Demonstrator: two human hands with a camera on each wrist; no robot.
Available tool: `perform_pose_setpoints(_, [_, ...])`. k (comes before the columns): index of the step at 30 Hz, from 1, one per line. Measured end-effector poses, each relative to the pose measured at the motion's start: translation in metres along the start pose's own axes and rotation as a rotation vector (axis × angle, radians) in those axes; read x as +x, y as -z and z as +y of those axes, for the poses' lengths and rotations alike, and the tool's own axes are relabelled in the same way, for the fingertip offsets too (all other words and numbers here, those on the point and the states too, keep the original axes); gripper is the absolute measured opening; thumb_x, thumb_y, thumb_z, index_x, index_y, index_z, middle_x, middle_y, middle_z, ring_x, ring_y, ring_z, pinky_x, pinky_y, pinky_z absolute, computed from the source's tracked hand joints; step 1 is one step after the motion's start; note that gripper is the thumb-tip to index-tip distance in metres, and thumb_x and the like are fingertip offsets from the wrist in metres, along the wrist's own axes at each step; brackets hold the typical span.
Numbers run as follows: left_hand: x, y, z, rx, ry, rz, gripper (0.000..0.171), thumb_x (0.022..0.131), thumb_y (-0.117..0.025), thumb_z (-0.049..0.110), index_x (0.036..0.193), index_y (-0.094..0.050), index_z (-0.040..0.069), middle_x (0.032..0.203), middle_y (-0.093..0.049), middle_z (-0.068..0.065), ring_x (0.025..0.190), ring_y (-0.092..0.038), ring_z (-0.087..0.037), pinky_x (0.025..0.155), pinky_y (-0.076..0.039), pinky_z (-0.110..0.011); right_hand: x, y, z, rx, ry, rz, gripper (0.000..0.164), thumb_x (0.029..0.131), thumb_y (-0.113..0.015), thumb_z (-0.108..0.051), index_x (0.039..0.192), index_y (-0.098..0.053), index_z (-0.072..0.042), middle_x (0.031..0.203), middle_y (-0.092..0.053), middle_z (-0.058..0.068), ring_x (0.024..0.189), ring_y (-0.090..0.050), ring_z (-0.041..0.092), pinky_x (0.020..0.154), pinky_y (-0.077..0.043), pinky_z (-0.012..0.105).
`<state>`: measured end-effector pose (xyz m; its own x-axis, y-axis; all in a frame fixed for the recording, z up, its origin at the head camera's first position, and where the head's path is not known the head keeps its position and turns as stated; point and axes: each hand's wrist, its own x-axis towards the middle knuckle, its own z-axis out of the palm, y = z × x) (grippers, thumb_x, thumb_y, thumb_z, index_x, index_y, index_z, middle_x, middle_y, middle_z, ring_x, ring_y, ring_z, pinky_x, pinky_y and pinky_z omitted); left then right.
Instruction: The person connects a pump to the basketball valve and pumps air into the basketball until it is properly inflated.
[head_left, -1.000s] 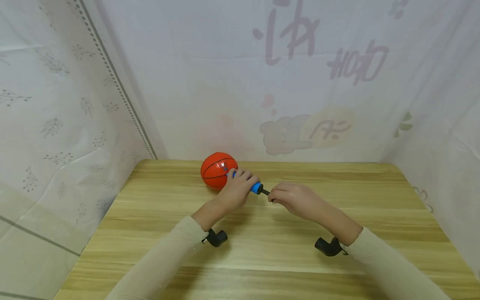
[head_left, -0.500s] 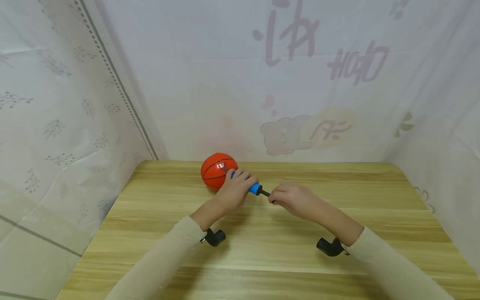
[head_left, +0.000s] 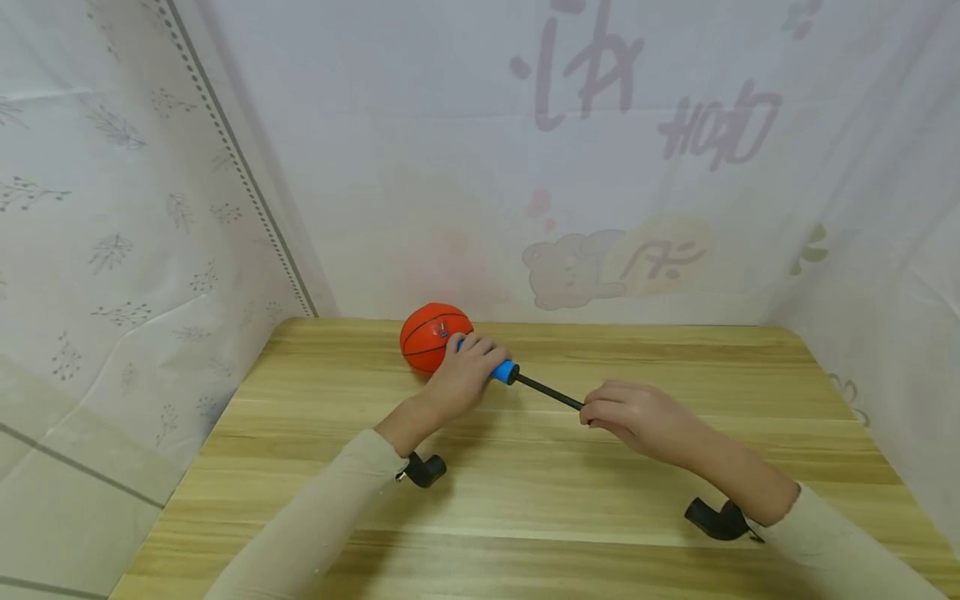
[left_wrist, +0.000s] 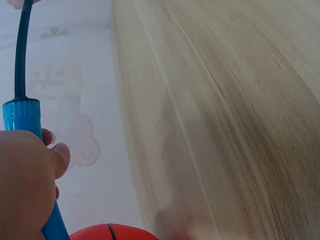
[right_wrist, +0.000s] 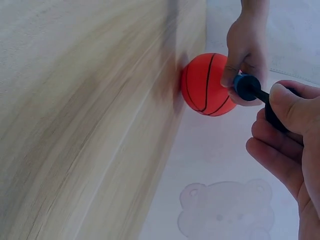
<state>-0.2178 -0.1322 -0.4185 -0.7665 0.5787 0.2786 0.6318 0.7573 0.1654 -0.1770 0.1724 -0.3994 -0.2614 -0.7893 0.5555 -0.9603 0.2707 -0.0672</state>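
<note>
My left hand (head_left: 467, 372) grips the blue barrel of a hand pump (head_left: 505, 372), fingers wrapped over its top. Against the barrel's far end sits an inflatable red basketball (head_left: 427, 340) with black lines, partly covered by that hand. A long stretch of black rod (head_left: 549, 391) shows between the barrel and my right hand (head_left: 643, 418), which pinches the pump's black handle (right_wrist: 276, 114) between thumb and fingers. In the left wrist view the thumb lies along the blue barrel (left_wrist: 22, 116). Where the pump meets the ball is hidden behind the left hand.
A wooden table (head_left: 480, 500) lies under both hands, its far edge close behind the ball. Pale printed cloth (head_left: 420, 167) hangs behind it and at both sides. Black camera mounts (head_left: 718, 518) hang below both wrists.
My right hand has drawn the handle back toward the right and nearer to me, so much more rod shows. The left hand and basketball have barely shifted.
</note>
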Motion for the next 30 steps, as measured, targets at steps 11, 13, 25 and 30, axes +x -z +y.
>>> perform_pose_setpoints(11, [0.007, -0.002, 0.011, 0.007, 0.006, -0.014, 0.019, 0.098, -0.064, 0.003, 0.112, -0.059, 0.015, 0.107, -0.059, -0.005, 0.107, -0.049, -0.028, 0.100, -0.033, -0.054, 0.023, -0.020, 0.011, -0.042, -0.028, -0.018, 0.015, 0.103, -0.059, -0.021, 0.098, -0.070, -0.012, 0.098, -0.070, -0.001, 0.087, -0.068, 0.014, 0.075, -0.056, 0.024])
perform_pose_setpoints(13, [0.007, -0.002, 0.012, 0.016, 0.007, -0.013, 0.020, 0.097, -0.065, 0.003, 0.112, -0.059, 0.015, 0.107, -0.059, -0.005, 0.107, -0.049, -0.028, 0.100, -0.034, -0.054, 0.030, -0.026, 0.014, -0.037, -0.031, -0.031, 0.005, 0.094, -0.072, -0.011, 0.098, -0.069, -0.011, 0.098, -0.070, -0.001, 0.087, -0.067, 0.014, 0.075, -0.055, 0.024])
perform_pose_setpoints(25, [0.005, -0.002, 0.012, 0.001, -0.014, -0.007, 0.018, 0.098, -0.067, 0.006, 0.111, -0.060, 0.016, 0.110, -0.059, -0.004, 0.110, -0.049, -0.027, 0.099, -0.034, -0.054, 0.051, -0.040, 0.016, -0.091, -0.039, -0.069, 0.018, 0.083, -0.081, -0.003, 0.096, -0.071, -0.010, 0.095, -0.070, 0.001, 0.088, -0.068, 0.014, 0.076, -0.055, 0.023])
perform_pose_setpoints(30, [0.004, -0.001, 0.007, 0.005, -0.010, 0.007, 0.017, 0.097, -0.068, 0.008, 0.110, -0.060, 0.018, 0.109, -0.061, -0.002, 0.109, -0.050, -0.025, 0.100, -0.035, -0.052, 0.039, -0.032, 0.014, -0.097, -0.017, -0.060, 0.023, 0.078, -0.085, -0.002, 0.095, -0.072, -0.011, 0.093, -0.069, -0.001, 0.085, -0.066, 0.013, 0.074, -0.055, 0.023])
